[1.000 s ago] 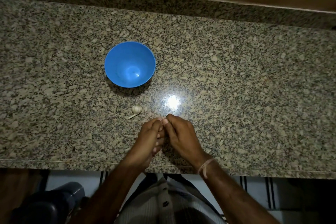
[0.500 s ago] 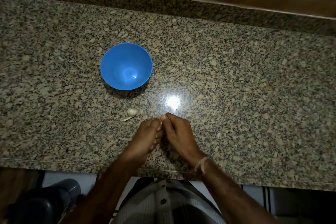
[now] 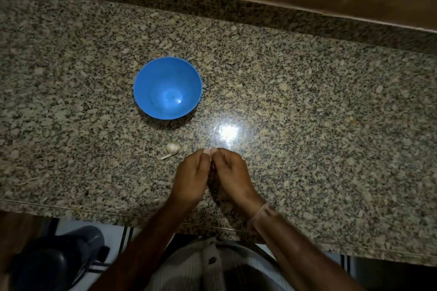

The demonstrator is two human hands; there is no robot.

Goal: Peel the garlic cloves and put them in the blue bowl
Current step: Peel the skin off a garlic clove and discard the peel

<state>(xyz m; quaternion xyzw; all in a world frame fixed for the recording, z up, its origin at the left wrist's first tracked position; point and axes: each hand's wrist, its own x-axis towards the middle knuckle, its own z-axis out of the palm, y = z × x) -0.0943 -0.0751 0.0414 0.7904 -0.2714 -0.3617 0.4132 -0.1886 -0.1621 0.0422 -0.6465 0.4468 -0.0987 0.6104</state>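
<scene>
Both hands meet over the tabletop (image 3: 307, 101) near the middle of its front edge. The left hand (image 3: 191, 177) and right hand (image 3: 233, 175) have their fingers curled and their tips pressed together. Something pale shows where the tips meet, but I cannot tell whether it is a clove or only nails, so I cannot tell what they grasp, if anything. A small garlic (image 3: 172, 147) lies on the tabletop just left of the left hand's fingertips, with a pale sliver (image 3: 169, 156) just beside it on the front side. The bowl (image 3: 151, 82) stands upright farther back, left of the middle, apart from the garlic. A band (image 3: 262, 212) circles the right wrist. A glare (image 3: 227, 131) shines on the stone behind the hands.
</scene>
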